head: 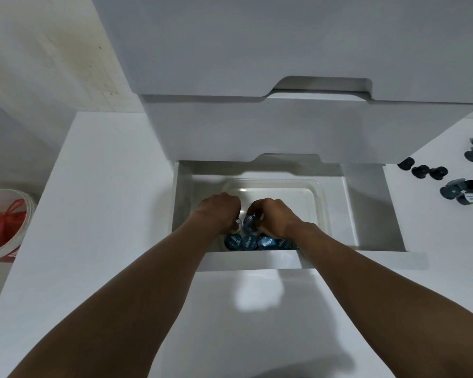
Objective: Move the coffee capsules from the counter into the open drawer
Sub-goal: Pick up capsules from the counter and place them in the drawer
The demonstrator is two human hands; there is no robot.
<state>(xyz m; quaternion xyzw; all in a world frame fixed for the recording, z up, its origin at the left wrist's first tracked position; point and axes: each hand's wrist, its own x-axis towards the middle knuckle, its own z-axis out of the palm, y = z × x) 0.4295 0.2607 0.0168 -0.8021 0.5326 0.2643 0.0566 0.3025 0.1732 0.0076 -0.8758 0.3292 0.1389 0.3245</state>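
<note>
Coffee capsules (249,242) with blue foil lids lie in a row along the near edge of a clear plastic tray (318,192), which sits inside the open drawer (366,214). Both hands reach down into the tray, close together but not touching. The right hand (272,214) has its fingers curled round a blue capsule (250,224), held just above the row. The left hand (219,211) is curled knuckles-up over a pale-lidded capsule (237,223), of which only an edge shows at the fingertips; whether it grips that one or merely covers it cannot be told. More dark capsules (421,171) are scattered on the white counter (426,230) to the right of the drawer, some on their sides, in loose clusters running off the frame's edge. Above the open drawer are two closed drawer fronts (257,126) with cut-out handles. At far left, lower than the counter, stands a white tub (28,199) holding red netting (6,222).
</note>
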